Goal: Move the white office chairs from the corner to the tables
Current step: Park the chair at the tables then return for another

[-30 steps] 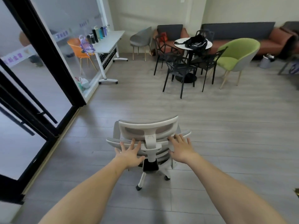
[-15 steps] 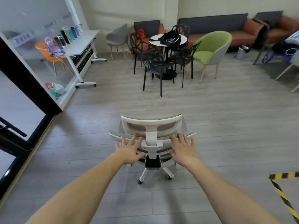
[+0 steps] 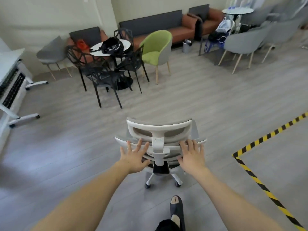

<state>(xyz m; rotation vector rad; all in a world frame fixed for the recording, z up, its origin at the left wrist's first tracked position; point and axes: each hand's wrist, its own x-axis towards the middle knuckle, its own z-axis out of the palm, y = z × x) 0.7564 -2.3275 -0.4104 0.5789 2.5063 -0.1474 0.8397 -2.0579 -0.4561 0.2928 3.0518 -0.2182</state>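
A white office chair (image 3: 159,129) with a grey mesh back and headrest stands on its castors on the grey floor, its back toward me. My left hand (image 3: 135,157) lies flat on the left part of the backrest, fingers spread. My right hand (image 3: 192,155) lies flat on the right part in the same way. Neither hand wraps around the frame. A round white table (image 3: 126,45) with a black bag on it stands ahead, beyond the chair.
Black frame chairs (image 3: 103,77) and a green armchair (image 3: 156,47) ring the round table. A white wheeled desk (image 3: 10,64) is at the left edge. Grey armchairs (image 3: 241,42) and a sofa (image 3: 166,22) line the back. Yellow-black floor tape (image 3: 250,170) runs on the right. My sandalled foot (image 3: 176,207) is behind the chair.
The view has swung right: the glass wall and door have left the frame, and the floor tape and grey armchairs have come in. Both hands stay on the chair's back.
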